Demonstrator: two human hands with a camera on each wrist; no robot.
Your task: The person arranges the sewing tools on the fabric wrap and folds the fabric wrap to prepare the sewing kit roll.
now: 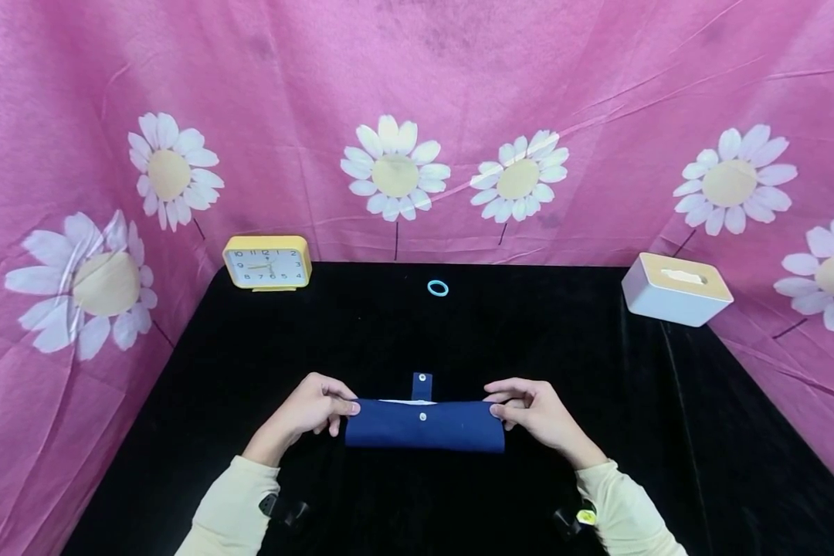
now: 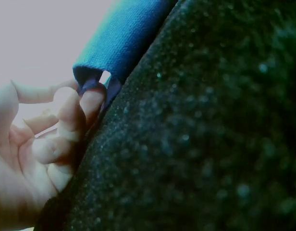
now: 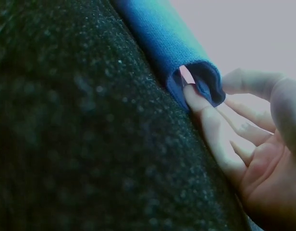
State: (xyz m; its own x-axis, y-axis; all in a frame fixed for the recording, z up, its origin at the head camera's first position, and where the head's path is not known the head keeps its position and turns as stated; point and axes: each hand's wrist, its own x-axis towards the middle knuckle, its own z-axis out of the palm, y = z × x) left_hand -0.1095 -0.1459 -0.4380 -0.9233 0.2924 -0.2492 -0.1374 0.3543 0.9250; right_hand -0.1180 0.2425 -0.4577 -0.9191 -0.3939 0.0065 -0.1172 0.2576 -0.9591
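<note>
A navy cloth roll-up pouch (image 1: pixel 424 431) lies crosswise in front of me on the black cloth. One metal snap sits on its front, and a short strap (image 1: pixel 422 384) with another snap sticks out behind its upper edge. At the left end, my left hand (image 1: pixel 320 405) pinches the fabric with its thumb on top. My right hand (image 1: pixel 531 413) grips the opposite end the same way. In the right wrist view, a fingertip (image 3: pixel 195 98) reaches into the pouch's open end, beside a pale strip; a similar strip shows in the left wrist view. The rest of the inside is hidden.
At the back left stands a yellow alarm clock (image 1: pixel 267 263). A light-blue ring (image 1: pixel 438 283) lies at the back middle, and a white tissue box (image 1: pixel 674 300) with a wood-coloured top is at the back right. A pink curtain (image 1: pixel 264 154) with daisies surrounds the table.
</note>
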